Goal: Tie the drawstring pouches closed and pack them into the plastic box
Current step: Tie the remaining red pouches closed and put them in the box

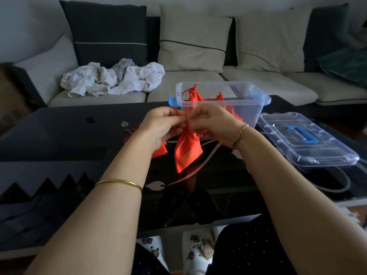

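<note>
Head view: both hands, left (pixel 160 124) and right (pixel 210 124), are pinching a red pouch's (pixel 187 151) drawstring above the desk (pixel 59 135).

The dark table (pixel 59 139) bears a plastic box (pixel 247 113), lid (pixel 327 147) (blue-handled), red pouch (pixel 159 152).

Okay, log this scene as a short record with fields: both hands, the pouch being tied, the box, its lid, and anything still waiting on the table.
left grip: pinches the held pouch at its neck
right grip: pinches the same neck
held pouch: red, hangs below both grips
plastic box: clear, open, behind the grips
packed pouches: red, inside the box
lid: off, flat on the table, right of the box
waiting pouch: red, on the table under the left wrist
</note>
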`<action>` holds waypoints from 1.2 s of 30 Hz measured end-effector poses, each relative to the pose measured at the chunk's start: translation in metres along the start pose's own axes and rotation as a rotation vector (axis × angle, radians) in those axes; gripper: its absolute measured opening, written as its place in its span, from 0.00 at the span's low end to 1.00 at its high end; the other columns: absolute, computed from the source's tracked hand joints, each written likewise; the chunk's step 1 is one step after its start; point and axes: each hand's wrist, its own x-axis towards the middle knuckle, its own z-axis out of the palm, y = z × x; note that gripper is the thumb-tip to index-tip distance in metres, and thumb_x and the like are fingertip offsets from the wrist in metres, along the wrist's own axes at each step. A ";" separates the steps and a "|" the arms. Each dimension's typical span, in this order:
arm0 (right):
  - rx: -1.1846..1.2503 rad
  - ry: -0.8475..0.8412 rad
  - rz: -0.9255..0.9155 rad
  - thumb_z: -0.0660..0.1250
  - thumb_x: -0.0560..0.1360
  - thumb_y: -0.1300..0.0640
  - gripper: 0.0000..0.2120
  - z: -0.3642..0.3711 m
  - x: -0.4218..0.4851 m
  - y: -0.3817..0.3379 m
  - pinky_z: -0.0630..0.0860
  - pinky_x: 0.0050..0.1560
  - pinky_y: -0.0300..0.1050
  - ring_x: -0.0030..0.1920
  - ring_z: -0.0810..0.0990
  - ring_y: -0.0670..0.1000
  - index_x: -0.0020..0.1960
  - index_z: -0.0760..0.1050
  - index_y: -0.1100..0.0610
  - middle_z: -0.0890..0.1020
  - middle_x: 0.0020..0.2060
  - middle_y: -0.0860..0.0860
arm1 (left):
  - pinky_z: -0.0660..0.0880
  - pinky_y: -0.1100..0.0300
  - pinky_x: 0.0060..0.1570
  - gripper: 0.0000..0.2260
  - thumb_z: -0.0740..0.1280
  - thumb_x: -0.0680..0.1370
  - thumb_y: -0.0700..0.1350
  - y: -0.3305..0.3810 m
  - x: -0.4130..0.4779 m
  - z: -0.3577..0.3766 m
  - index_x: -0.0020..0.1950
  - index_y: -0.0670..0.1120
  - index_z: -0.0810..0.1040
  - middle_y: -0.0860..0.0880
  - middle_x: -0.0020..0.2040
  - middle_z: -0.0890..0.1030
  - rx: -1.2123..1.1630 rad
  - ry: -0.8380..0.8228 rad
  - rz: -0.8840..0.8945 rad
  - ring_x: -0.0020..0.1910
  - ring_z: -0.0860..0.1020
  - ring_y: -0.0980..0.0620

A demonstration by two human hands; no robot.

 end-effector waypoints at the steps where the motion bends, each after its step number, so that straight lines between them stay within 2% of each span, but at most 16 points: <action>1: -0.079 0.002 0.019 0.65 0.73 0.68 0.06 0.000 0.000 0.001 0.69 0.33 0.39 0.34 0.74 0.49 0.43 0.74 0.58 0.78 0.34 0.54 | 0.74 0.67 0.29 0.07 0.66 0.75 0.32 0.000 0.000 0.000 0.40 0.43 0.78 0.46 0.35 0.79 0.027 -0.006 0.006 0.29 0.76 0.55; 3: -0.154 0.128 -0.019 0.63 0.75 0.65 0.04 0.002 0.003 0.001 0.70 0.29 0.32 0.33 0.74 0.46 0.42 0.75 0.59 0.79 0.35 0.53 | 0.74 0.67 0.30 0.09 0.65 0.75 0.30 0.002 0.000 0.001 0.41 0.43 0.77 0.46 0.36 0.78 0.075 -0.029 0.019 0.30 0.76 0.56; 5: -0.102 0.249 -0.079 0.60 0.76 0.67 0.07 0.004 0.009 0.004 0.71 0.29 0.29 0.34 0.75 0.45 0.49 0.75 0.63 0.79 0.37 0.53 | 0.74 0.67 0.31 0.10 0.64 0.75 0.29 0.004 -0.002 0.003 0.42 0.43 0.75 0.46 0.38 0.78 0.091 -0.085 0.035 0.31 0.77 0.55; 8: -0.062 0.197 -0.050 0.58 0.76 0.69 0.10 0.008 0.012 0.009 0.70 0.29 0.34 0.30 0.71 0.46 0.54 0.75 0.65 0.75 0.33 0.52 | 0.75 0.65 0.36 0.11 0.64 0.75 0.29 0.003 -0.002 0.005 0.42 0.45 0.75 0.48 0.38 0.77 0.258 -0.125 0.147 0.35 0.76 0.55; 10: -0.067 0.168 -0.038 0.58 0.77 0.68 0.08 0.011 0.013 0.012 0.68 0.30 0.37 0.30 0.69 0.47 0.50 0.75 0.61 0.73 0.31 0.51 | 0.73 0.65 0.39 0.10 0.65 0.74 0.31 0.001 0.001 0.007 0.43 0.46 0.76 0.50 0.38 0.76 0.509 -0.051 0.307 0.36 0.75 0.55; 12: 0.040 0.174 0.010 0.57 0.78 0.67 0.08 0.012 0.013 0.013 0.70 0.29 0.37 0.30 0.72 0.48 0.47 0.74 0.59 0.75 0.32 0.52 | 0.71 0.65 0.41 0.10 0.64 0.73 0.31 -0.004 0.003 0.010 0.45 0.46 0.77 0.53 0.37 0.74 0.658 0.050 0.463 0.37 0.73 0.55; 15: 0.237 0.109 0.102 0.59 0.78 0.64 0.08 0.013 0.015 0.019 0.73 0.42 0.43 0.36 0.76 0.49 0.44 0.76 0.59 0.77 0.36 0.54 | 0.72 0.66 0.43 0.10 0.64 0.74 0.32 -0.009 0.000 0.014 0.49 0.45 0.77 0.54 0.37 0.74 0.684 0.124 0.577 0.39 0.75 0.55; 17: 0.335 0.034 0.150 0.60 0.78 0.61 0.06 0.013 0.015 0.023 0.72 0.51 0.51 0.42 0.75 0.52 0.47 0.76 0.60 0.77 0.39 0.55 | 0.73 0.64 0.45 0.10 0.65 0.74 0.33 -0.011 -0.002 0.014 0.51 0.46 0.78 0.56 0.37 0.75 0.712 0.160 0.633 0.40 0.77 0.55; 21: 0.383 -0.014 0.174 0.61 0.78 0.59 0.06 0.012 0.017 0.025 0.69 0.62 0.57 0.46 0.74 0.54 0.48 0.76 0.59 0.77 0.43 0.56 | 0.75 0.57 0.48 0.08 0.68 0.73 0.35 -0.010 -0.005 0.014 0.48 0.46 0.78 0.54 0.40 0.79 0.690 0.233 0.705 0.44 0.79 0.53; 23: 0.386 -0.022 0.161 0.61 0.77 0.60 0.06 0.012 0.018 0.025 0.69 0.63 0.58 0.48 0.74 0.56 0.48 0.77 0.59 0.77 0.44 0.56 | 0.75 0.61 0.50 0.06 0.69 0.73 0.36 -0.009 -0.005 0.014 0.48 0.43 0.78 0.55 0.42 0.80 0.649 0.242 0.691 0.45 0.79 0.55; 24: 0.402 -0.009 0.163 0.61 0.77 0.61 0.06 0.012 0.018 0.025 0.71 0.61 0.57 0.48 0.74 0.56 0.47 0.77 0.59 0.77 0.43 0.57 | 0.74 0.63 0.50 0.08 0.69 0.73 0.36 -0.009 -0.004 0.013 0.51 0.43 0.79 0.55 0.41 0.80 0.635 0.237 0.664 0.44 0.79 0.56; 26: 0.440 0.044 0.168 0.59 0.77 0.61 0.08 0.012 0.018 0.021 0.73 0.48 0.49 0.41 0.74 0.54 0.42 0.75 0.60 0.76 0.38 0.55 | 0.76 0.61 0.52 0.12 0.69 0.73 0.36 -0.010 -0.002 0.012 0.53 0.47 0.80 0.51 0.40 0.82 0.562 0.203 0.604 0.44 0.81 0.54; 28: 0.444 0.085 0.168 0.55 0.77 0.61 0.11 0.012 0.018 0.018 0.66 0.38 0.43 0.34 0.71 0.51 0.38 0.72 0.59 0.74 0.34 0.54 | 0.78 0.57 0.52 0.11 0.69 0.72 0.34 -0.010 -0.001 0.011 0.50 0.48 0.81 0.47 0.41 0.83 0.479 0.167 0.546 0.43 0.81 0.52; 30: 0.454 0.117 0.155 0.54 0.77 0.61 0.13 0.013 0.018 0.017 0.62 0.35 0.41 0.31 0.69 0.50 0.35 0.69 0.59 0.72 0.32 0.53 | 0.77 0.58 0.51 0.11 0.69 0.72 0.33 -0.010 -0.002 0.012 0.46 0.49 0.81 0.43 0.42 0.83 0.419 0.151 0.512 0.42 0.80 0.53; 32: 0.493 0.141 0.123 0.52 0.77 0.62 0.14 0.012 0.020 0.017 0.62 0.35 0.41 0.32 0.70 0.50 0.33 0.67 0.60 0.72 0.32 0.53 | 0.77 0.58 0.49 0.11 0.69 0.72 0.33 -0.009 -0.001 0.012 0.44 0.50 0.81 0.39 0.44 0.83 0.372 0.151 0.497 0.41 0.79 0.52; 36: 0.573 0.128 0.088 0.53 0.80 0.57 0.18 0.008 0.020 0.016 0.73 0.35 0.39 0.31 0.76 0.49 0.33 0.66 0.59 0.75 0.31 0.53 | 0.76 0.65 0.45 0.12 0.68 0.73 0.33 -0.010 0.001 0.010 0.42 0.50 0.81 0.42 0.43 0.83 0.295 0.133 0.438 0.41 0.78 0.54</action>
